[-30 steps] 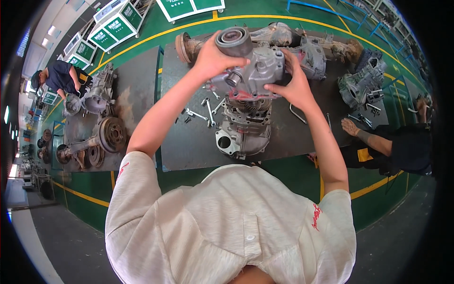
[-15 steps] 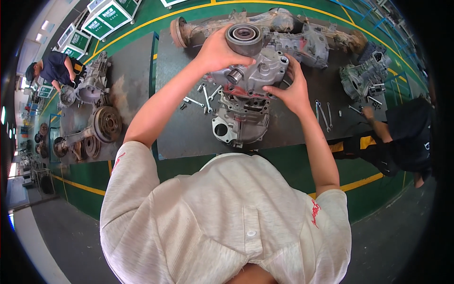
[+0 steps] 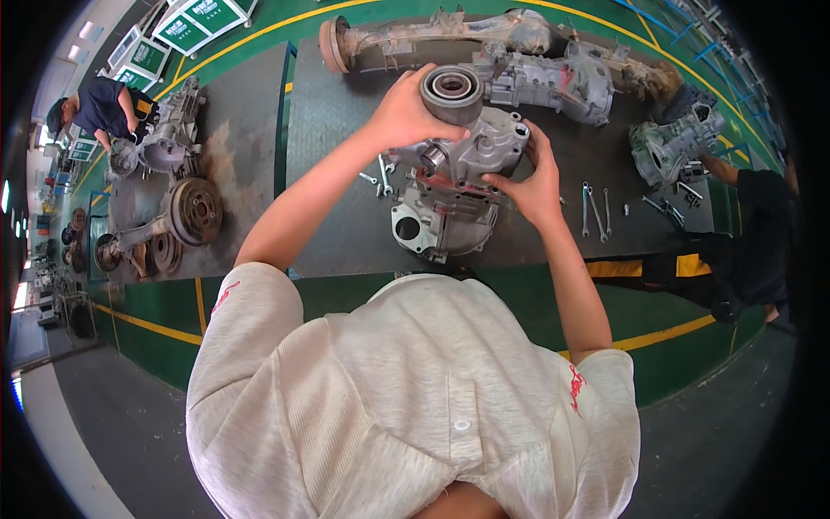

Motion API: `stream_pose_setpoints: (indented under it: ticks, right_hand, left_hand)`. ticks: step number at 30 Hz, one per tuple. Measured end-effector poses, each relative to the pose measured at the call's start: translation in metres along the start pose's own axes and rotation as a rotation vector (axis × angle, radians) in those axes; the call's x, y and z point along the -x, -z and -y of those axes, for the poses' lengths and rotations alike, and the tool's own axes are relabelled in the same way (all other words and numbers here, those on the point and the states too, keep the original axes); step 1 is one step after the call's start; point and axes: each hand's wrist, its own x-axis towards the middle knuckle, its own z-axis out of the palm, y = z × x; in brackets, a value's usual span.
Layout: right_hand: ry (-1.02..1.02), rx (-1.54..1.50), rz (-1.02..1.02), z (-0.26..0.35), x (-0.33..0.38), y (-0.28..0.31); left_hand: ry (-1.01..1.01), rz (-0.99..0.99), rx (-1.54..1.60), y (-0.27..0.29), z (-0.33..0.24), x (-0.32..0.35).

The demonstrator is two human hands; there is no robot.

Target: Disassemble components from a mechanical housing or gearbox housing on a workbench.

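Both my hands grip a grey cast gearbox housing [image 3: 491,149] with a round bearing end [image 3: 453,90] on top. My left hand [image 3: 405,114] wraps the left side of the round end, its thumb lying across the front. On the opposite side, my right hand [image 3: 534,180] clasps the housing's edge, thumb in front and fingers behind. Directly beneath is the lower gearbox case [image 3: 451,227], standing on the table, with a round opening in its left flange. Reddish sealant shows along the joint area. Whether the two castings touch all round is hidden.
A rusty axle [image 3: 432,39] and another gearbox [image 3: 553,82] lie across the table's far side. Wrenches [image 3: 595,212] lie to the right, others [image 3: 385,176] to the left. A co-worker [image 3: 752,216] stands right beside a gearbox case [image 3: 670,147]; another [image 3: 108,112] works at the left table.
The gearbox housing in my hands has come down closer to the lower case. At right, the co-worker's hand has moved from the tools toward the gearbox case. The view has shifted slightly.
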Motion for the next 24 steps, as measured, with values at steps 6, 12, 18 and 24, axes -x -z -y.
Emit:
stream_pose_setpoints:
  ticks: [6,12,18,24]
  right_hand:
    - [-0.054,0.010,-0.013,-0.010,0.006,-0.005]
    - [-0.074,0.011,-0.008,-0.010,0.007,-0.004]
    - [-0.100,-0.078,0.016,-0.016,0.004,-0.005]
    - [-0.112,-0.031,-0.041,-0.016,0.010,-0.012]
  left_hand:
    - [-0.033,0.031,-0.033,-0.001,-0.007,-0.002]
    - [0.063,0.124,-0.041,0.004,-0.016,0.000]
    - [0.042,0.091,-0.029,-0.002,-0.017,-0.001]
    - [0.020,0.133,-0.033,-0.003,-0.013,-0.002]
